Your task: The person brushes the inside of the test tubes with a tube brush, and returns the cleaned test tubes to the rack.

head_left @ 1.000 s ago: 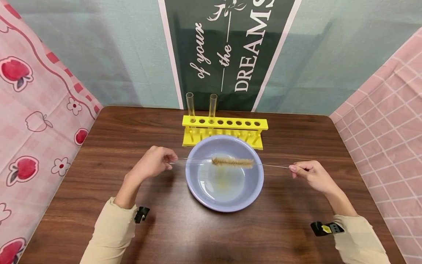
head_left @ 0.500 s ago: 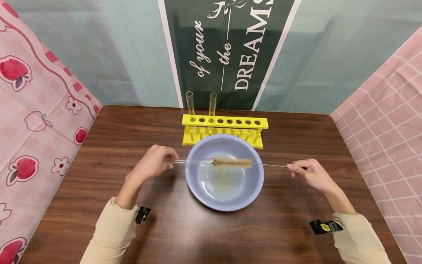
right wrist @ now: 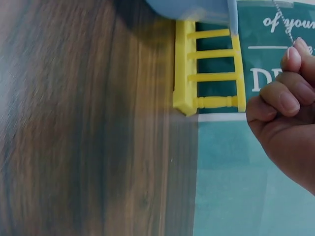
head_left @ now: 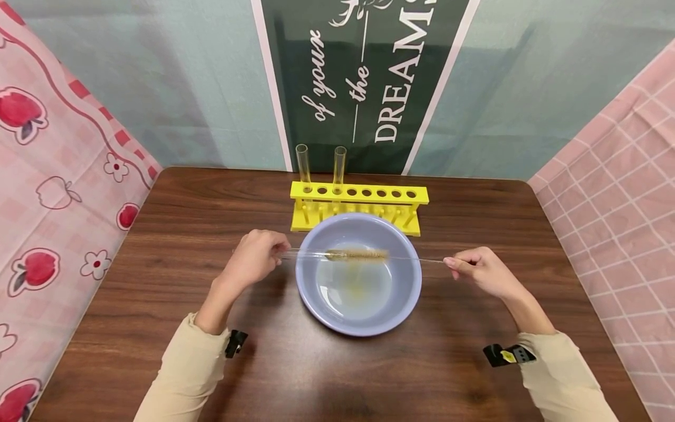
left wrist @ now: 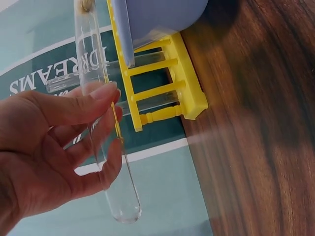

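Note:
My left hand (head_left: 258,255) grips a clear glass test tube (left wrist: 123,201) near its rounded end, thumb on one side and fingers curled on the other. The tube lies level above the left part of a lavender basin (head_left: 360,332). Between thumb and fingertips, my right hand (head_left: 481,269) pinches the thin twisted wire (right wrist: 284,20) of a tan bristle test tube brush (head_left: 366,255). The brush's tip is inside the tube's mouth, while most of its bristles are outside, over the basin. Slightly yellowish liquid covers the basin's bottom.
A yellow test tube rack (head_left: 364,195) stands directly behind the basin. Two clear test tubes (head_left: 303,163) stand upright in its left holes. Patterned cloths hang at the back and both sides of the brown wooden table (head_left: 221,199).
My right hand has moved left, pushing the brush tip from the tube's mouth into the tube. My left hand has shifted slightly right with the tube.

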A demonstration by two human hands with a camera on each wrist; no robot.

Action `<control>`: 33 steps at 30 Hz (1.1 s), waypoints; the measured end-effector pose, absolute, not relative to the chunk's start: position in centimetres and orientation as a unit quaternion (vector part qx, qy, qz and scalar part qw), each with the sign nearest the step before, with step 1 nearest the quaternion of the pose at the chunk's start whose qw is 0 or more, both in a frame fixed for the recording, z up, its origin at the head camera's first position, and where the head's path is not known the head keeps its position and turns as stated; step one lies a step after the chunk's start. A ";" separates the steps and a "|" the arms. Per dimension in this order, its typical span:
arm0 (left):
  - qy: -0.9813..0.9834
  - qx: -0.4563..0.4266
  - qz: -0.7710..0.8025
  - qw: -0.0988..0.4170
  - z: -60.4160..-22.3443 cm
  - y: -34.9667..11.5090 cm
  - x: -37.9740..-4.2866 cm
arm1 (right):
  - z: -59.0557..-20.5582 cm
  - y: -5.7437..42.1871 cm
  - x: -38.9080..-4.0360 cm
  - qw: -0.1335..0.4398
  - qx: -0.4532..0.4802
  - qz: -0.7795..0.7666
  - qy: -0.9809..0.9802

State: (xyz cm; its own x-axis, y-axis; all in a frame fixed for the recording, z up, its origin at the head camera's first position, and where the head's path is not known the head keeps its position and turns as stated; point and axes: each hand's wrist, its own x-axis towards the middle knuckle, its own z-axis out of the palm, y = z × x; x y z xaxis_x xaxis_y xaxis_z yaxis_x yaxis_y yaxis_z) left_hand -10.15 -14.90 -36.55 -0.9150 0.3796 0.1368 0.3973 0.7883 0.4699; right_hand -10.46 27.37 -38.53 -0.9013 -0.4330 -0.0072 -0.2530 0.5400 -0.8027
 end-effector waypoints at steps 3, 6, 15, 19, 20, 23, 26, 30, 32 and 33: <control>-0.949 -0.202 -0.242 0.026 -36.4 -14.7 -10.1 | -38.7 27.1 -10.9 0.107 -0.183 -0.429 0.878; -0.950 -0.194 -0.243 0.031 -36.3 -14.5 -10.0 | -38.6 26.7 -11.1 0.111 -0.172 -0.431 0.879; -0.947 -0.200 -0.243 0.060 -36.1 -13.8 -10.0 | -38.3 25.4 -11.2 0.178 -0.135 -0.489 0.843; -0.944 -0.216 -0.241 0.066 -35.9 -13.3 -10.0 | -38.2 25.0 -11.3 0.213 -0.102 -0.514 0.825; -0.943 -0.219 -0.241 0.066 -35.9 -13.2 -10.0 | -38.2 24.9 -11.3 0.220 -0.097 -0.518 0.821; -0.942 -0.228 -0.237 0.068 -35.9 -12.9 -10.1 | -38.0 24.5 -11.4 0.236 -0.085 -0.526 0.812; -0.941 -0.232 -0.236 0.077 -35.9 -12.6 -10.1 | -37.7 24.3 -11.4 0.247 -0.078 -0.532 0.806; -0.937 -0.239 -0.236 0.095 -36.0 -12.3 -10.2 | -37.4 23.9 -11.5 0.258 -0.070 -0.540 0.798; -0.935 -0.243 -0.235 0.103 -36.0 -12.1 -10.2 | -37.2 23.7 -11.5 0.263 -0.069 -0.545 0.793; -0.935 -0.245 -0.236 0.105 -36.1 -12.1 -10.2 | -37.1 23.5 -11.5 0.265 -0.069 -0.546 0.792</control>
State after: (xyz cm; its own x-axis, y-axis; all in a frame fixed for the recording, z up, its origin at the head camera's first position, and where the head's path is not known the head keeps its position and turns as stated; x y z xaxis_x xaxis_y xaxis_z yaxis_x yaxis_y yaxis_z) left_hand -10.23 -12.05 -36.09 -0.8584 0.4081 0.3109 0.5068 0.7689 0.3898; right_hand -11.48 23.54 -37.14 -0.8500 -0.3990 -0.3440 0.1794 0.3947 -0.9011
